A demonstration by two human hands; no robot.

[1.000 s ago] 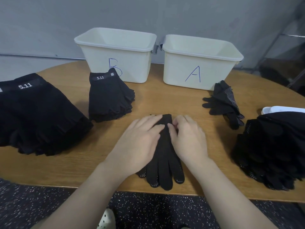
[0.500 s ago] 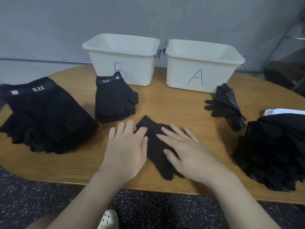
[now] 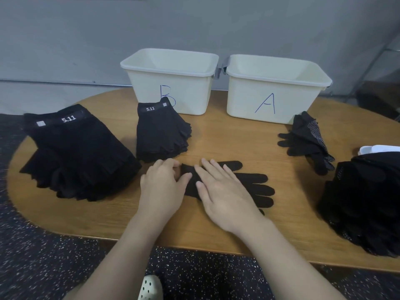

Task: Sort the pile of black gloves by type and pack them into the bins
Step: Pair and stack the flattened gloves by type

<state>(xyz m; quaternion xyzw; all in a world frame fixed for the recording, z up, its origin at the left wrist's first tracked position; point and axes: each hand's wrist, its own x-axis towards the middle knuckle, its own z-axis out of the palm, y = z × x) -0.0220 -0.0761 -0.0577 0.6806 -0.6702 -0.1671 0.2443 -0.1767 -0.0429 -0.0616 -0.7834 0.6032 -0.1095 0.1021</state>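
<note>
One wooden table, oval, carries everything. Biggest on it are 2 large heaps of black gloves: the left heap, fingerless type w/ a "5.11" band on top, and the right heap at the table's right edge, dotted-grip type, w/ sth white showing just behind it; can't tell what that is. Next, 2 cream bins side by side at the back: bin B on the left and bin A on the right, each w/ its letter in blue on the front; their insides aren't visible from here. Then 2 small sorted stacks: a fingerless stack w/ a "5.11" band, touching the front of bin B, and a dotted stack of full-finger gloves just right of bin A's front corner. How many gloves are in each stack can't be counted. Center front lies 1 full-finger glove, flat on the table, cuff to the left, fingers pointing right. 2 bare hands are on it: left hand w/ fingers curled, pinching the cuff end; right hand flat, fingers straight, pressing on the palm part. Below the table edge, 1 pale clog on speckled dark floor.
</note>
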